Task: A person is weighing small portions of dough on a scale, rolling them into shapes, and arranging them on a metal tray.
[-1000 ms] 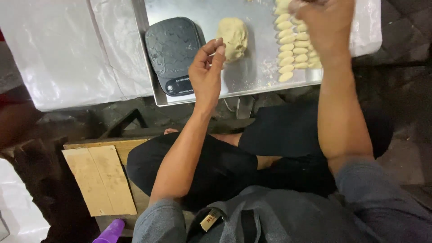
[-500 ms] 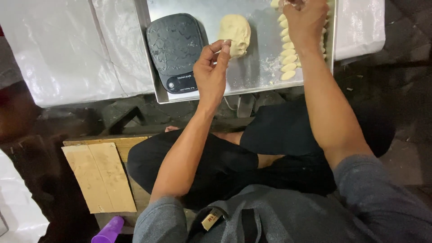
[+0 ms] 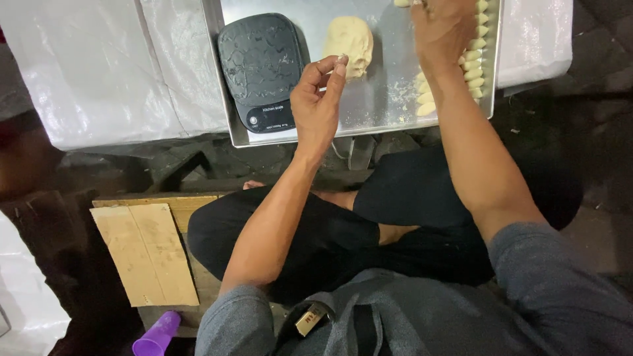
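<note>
- We see a steel tray point(image 3: 369, 112) holding a black scale point(image 3: 262, 66), a dough lump point(image 3: 349, 43) and rowed dough pieces point(image 3: 473, 56) at three o'clock.
- Our left hand point(image 3: 318, 99) pinches a dough bit point(image 3: 341, 60).
- Our right hand point(image 3: 443, 29) rests curled on the rows; its grip we cannot tell.

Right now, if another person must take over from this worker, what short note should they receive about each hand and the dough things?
Left hand: raised over the metal tray, thumb and fingertips pinched on a small bit of dough.
Right hand: resting at the rows of small dough pieces on the tray's right side; what it holds is hidden.
Dough lump: on the tray, beside the black kitchen scale.
Done: many small pieces shaped and lined up.
Left: the lump is still uncut.
</note>
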